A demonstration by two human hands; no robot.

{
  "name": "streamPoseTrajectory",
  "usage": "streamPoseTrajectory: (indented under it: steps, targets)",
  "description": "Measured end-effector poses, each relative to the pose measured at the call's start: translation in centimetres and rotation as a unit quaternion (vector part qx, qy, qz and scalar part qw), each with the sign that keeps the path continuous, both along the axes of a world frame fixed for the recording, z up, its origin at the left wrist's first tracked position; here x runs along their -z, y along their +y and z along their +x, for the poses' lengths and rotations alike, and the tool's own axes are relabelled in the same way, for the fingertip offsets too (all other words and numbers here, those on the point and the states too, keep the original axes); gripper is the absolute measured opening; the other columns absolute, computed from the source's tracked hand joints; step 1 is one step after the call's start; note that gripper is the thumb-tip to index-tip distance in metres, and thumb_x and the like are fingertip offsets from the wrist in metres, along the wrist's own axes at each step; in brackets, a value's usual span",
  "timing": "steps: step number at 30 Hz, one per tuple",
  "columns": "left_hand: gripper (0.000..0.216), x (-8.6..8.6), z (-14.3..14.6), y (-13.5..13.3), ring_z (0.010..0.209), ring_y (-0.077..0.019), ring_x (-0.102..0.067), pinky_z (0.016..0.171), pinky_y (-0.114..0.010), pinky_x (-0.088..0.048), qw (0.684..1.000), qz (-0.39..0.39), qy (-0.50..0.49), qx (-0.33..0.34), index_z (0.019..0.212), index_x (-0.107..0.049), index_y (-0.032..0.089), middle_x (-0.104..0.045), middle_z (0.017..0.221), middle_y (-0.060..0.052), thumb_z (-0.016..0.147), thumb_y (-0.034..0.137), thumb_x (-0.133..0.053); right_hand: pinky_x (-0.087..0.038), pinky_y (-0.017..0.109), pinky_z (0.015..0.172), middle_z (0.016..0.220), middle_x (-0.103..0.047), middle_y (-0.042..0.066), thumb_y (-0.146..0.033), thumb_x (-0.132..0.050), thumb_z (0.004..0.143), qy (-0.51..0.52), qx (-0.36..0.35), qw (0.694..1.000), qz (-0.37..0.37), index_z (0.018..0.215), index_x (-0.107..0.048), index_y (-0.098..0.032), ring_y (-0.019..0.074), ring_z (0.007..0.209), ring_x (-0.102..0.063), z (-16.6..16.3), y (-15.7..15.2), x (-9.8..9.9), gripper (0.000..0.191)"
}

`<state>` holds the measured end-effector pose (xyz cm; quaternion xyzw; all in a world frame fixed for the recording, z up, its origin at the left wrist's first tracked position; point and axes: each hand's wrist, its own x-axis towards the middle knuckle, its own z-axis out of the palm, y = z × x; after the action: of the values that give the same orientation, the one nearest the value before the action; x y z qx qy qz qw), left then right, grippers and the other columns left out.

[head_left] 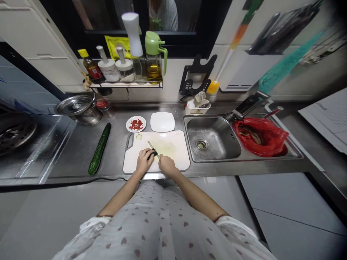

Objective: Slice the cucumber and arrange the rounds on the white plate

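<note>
My right hand (166, 165) is closed round the handle of a small knife (150, 146), its blade slanting up and left over the white cutting board (176, 159). Under the fingers of my left hand (144, 159) is a dark green piece of cucumber (153, 153), pressed to the board beside the blade. Most of that piece is covered by my fingers. A pale round cucumber slice (139, 137) lies near the board's upper left corner. On the counter to the left rests a long whole cucumber (99, 150).
Behind the board stand a plate of chopped red pieces (136, 124) and a white square plate (162, 122). The sink (214, 137) is at right, with a red plastic bag (260, 137) beyond it. A steel pot (81, 110) and a red-lidded jar (105, 107) stand back left. Above, a shelf (127, 85) carries bottles.
</note>
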<state>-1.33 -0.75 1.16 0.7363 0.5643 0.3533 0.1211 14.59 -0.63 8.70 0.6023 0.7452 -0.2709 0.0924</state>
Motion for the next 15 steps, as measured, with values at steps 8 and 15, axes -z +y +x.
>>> streamPoseTrajectory:
  steps: [8,15]
  targets:
    - [0.024,-0.8,0.3,-0.3,0.102,-0.0208,-0.054,0.091,-0.037,-0.045,0.999,-0.020,-0.027,-0.009,0.111,-0.060,0.022,-0.062,0.108,-0.007,0.089,0.027,-0.051,-0.044,0.030,0.075,0.099,-0.067,0.014,-0.019,-0.037,0.091,-0.007,0.006,1.000,-0.011,0.111,-0.053,-0.014,0.0227,0.094,-0.064,1.0,-1.3,-0.3,0.025]
    - [0.026,-1.1,0.6,-0.5,0.105,-0.0216,-0.053,0.093,-0.038,-0.045,0.999,-0.017,-0.031,-0.021,0.113,-0.058,0.022,-0.061,0.110,-0.008,0.088,0.028,-0.052,-0.043,0.030,0.074,0.094,-0.068,0.013,-0.021,-0.037,0.093,-0.038,0.004,0.999,0.007,0.113,-0.053,-0.016,0.0236,0.093,-0.064,2.0,-1.5,-1.2,0.026]
